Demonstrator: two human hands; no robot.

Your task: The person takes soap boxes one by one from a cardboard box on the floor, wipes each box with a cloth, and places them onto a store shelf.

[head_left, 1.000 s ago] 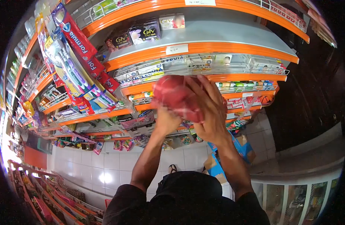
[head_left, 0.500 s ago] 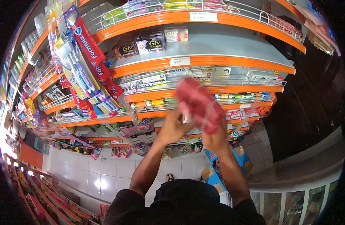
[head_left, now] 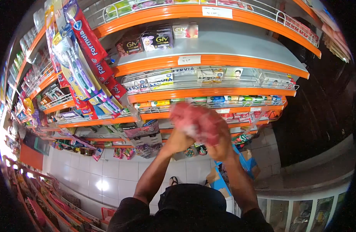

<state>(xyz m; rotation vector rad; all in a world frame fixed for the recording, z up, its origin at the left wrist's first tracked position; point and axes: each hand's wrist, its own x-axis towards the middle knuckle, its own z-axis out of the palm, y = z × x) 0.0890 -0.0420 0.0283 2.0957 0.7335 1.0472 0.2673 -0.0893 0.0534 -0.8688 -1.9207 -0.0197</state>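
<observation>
Crumpled red, pale-streaked cloth (head_left: 197, 121) before orange-edged shelves (head_left: 243, 59).
Left hand (head_left: 179, 142) and right hand (head_left: 223, 146) close round it, fingers blurred; far black boxes (head_left: 158, 40) read "GIV", white boxes (head_left: 160, 79) below "LERVIA", red packets (head_left: 88, 38) at left "Formula".

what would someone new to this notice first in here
Probably the blurred red cloth, held between the left hand and right hand at the picture's middle. Next, the bright toothbrush packs hanging at left. Then the soap boxes, grouped toward the left of a largely bare upper shelf.
</observation>
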